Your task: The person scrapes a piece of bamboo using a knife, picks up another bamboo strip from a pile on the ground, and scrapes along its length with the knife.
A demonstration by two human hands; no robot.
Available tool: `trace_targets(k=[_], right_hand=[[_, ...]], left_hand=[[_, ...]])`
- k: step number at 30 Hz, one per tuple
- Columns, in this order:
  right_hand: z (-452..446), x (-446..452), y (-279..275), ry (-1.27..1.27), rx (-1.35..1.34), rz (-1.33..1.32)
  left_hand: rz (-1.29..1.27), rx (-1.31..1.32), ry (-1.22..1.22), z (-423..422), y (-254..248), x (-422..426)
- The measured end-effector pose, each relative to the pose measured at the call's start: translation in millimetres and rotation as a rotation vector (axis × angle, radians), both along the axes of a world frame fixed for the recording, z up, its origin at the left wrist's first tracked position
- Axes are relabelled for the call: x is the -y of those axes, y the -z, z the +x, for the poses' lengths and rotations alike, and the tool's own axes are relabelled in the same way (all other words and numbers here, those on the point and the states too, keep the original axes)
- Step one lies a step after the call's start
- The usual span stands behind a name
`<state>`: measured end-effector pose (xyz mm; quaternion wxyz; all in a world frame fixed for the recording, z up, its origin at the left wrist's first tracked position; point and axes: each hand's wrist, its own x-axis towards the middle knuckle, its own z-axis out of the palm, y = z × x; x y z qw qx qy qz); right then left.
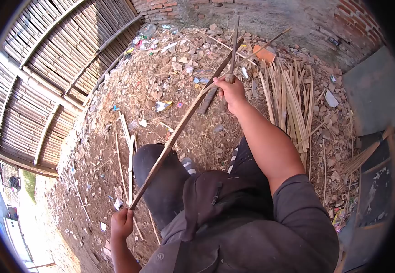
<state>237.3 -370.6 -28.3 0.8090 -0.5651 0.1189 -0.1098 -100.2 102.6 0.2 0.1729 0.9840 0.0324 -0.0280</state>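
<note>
Clasping the near end of a long strip (174, 137), the left hand (122, 223) holds it aslant; the right hand (233, 94) grips it farther up, with a knife (235, 48). Loose strips (286, 102), apparently done, lie toward the ground's (98, 183) right edge; the held one seems unfinished.

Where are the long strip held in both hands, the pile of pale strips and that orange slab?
Long strip (173, 138): head view, middle of its length.
Pile of pale strips (292, 100): head view, its middle.
Orange slab (264, 53): head view, its broad face.
</note>
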Motion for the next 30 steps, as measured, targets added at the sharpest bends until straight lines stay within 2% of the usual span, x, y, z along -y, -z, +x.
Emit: trace_targets(k=[3, 7, 14, 18, 21, 24, 26, 30], right_hand=[[5, 8, -2, 0.023, 0.017, 0.097], [5, 21, -4, -0.045, -0.049, 0.142], [10, 44, -3, -0.24, -0.23, 0.266], [3, 47, -12, -0.277, -0.155, 0.335], [-2, 45, -18, -0.249, -0.1, 0.328], [-1, 34, -11, -0.062, -0.064, 0.269], [5, 38, 2, 0.095, -0.128, 0.105], [1, 43, -7, 0.353, -0.292, -0.2]], left_hand=[[0.001, 0.054, 0.027, -3, 11, -3], [-0.034, -0.02, 0.032, -3, 16, -8], [-0.113, -0.031, 0.017, 6, 17, -6], [-0.091, -0.036, 0.029, 7, 26, -9], [-0.061, 0.052, 0.059, 3, 36, -7], [-0.025, 0.087, 0.078, 0, 45, -8], [-0.001, 0.117, 0.068, -4, 52, -9], [0.038, 0.125, -0.007, -10, 57, 0]])
